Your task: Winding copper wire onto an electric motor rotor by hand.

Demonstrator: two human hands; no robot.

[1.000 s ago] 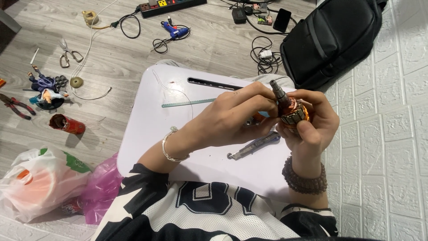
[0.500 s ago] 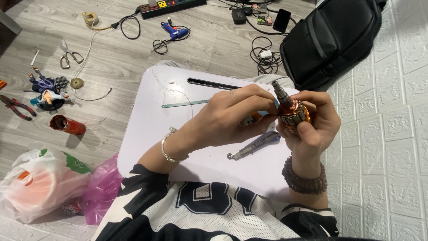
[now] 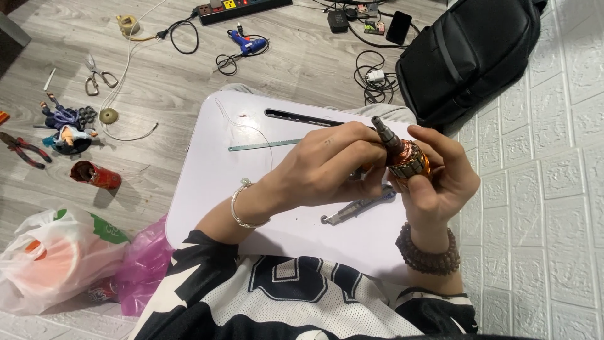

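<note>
My right hand [image 3: 440, 179] grips a small motor armature [image 3: 402, 157] with copper windings and a grey shaft pointing up and away. My left hand [image 3: 330, 167] reaches across and pinches the armature's near side with fingers and thumb. Both hands hover over a white lap table [image 3: 251, 189]. A thin copper wire [image 3: 251, 126] loops across the tabletop toward my hands. A grey utility knife [image 3: 352, 211] lies on the table just below my hands, and a slim metal ruler [image 3: 264, 146] lies to the left.
A black backpack [image 3: 472, 56] sits at the right by the white wall. On the wooden floor are scissors [image 3: 97, 74], red pliers [image 3: 22, 150], a blue glue gun [image 3: 248, 44], a power strip [image 3: 242, 7], a red can [image 3: 94, 175] and plastic bags [image 3: 56, 258].
The armature has tilted slightly and my left fingers have shifted along it. Everything else stays where it was.
</note>
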